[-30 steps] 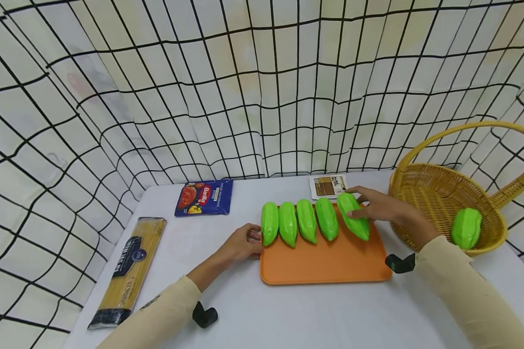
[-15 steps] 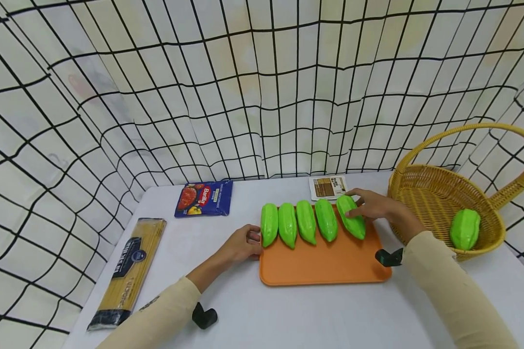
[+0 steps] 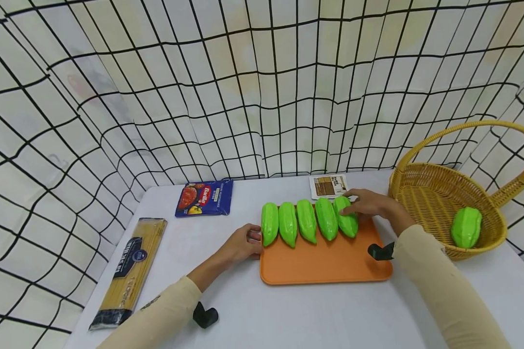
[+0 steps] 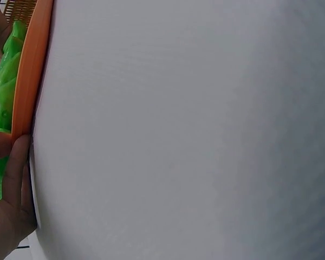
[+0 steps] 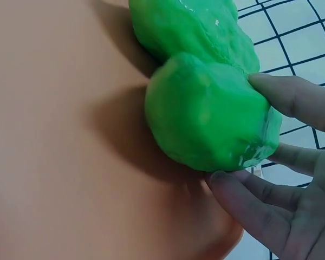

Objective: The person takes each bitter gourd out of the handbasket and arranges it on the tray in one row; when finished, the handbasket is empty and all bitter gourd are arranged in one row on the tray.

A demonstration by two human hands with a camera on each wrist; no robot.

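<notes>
In a row along the back of an orange tray point(image 3: 325, 264) lie several ridged, glossy green fruits point(image 3: 306, 222) with pointed ends. My right hand point(image 3: 367, 203) holds the rightmost green fruit point(image 3: 347, 220), which leans against its neighbour at the top. The right wrist view shows the thumb on one side of this fruit point(image 5: 206, 116) and the fingers around its other side. At the tray's left side, my left hand point(image 3: 240, 244) grips the rim; in the left wrist view thumb and fingers pinch the orange edge point(image 4: 30, 76).
A wicker basket point(image 3: 423, 194) with a tall handle stands at the right, one green fruit point(image 3: 466, 228) inside. Behind the tray lies a white-and-brown packet point(image 3: 328, 186). A blue Barilla pouch point(image 3: 204, 198) and a spaghetti pack point(image 3: 131, 266) lie left. Black netting point(image 3: 262, 104) surrounds the table.
My right hand has moved left with the rightmost green fruit, bringing it from a tilted spot apart from the row up against its neighbour. The left hand has stayed at the tray's edge.
</notes>
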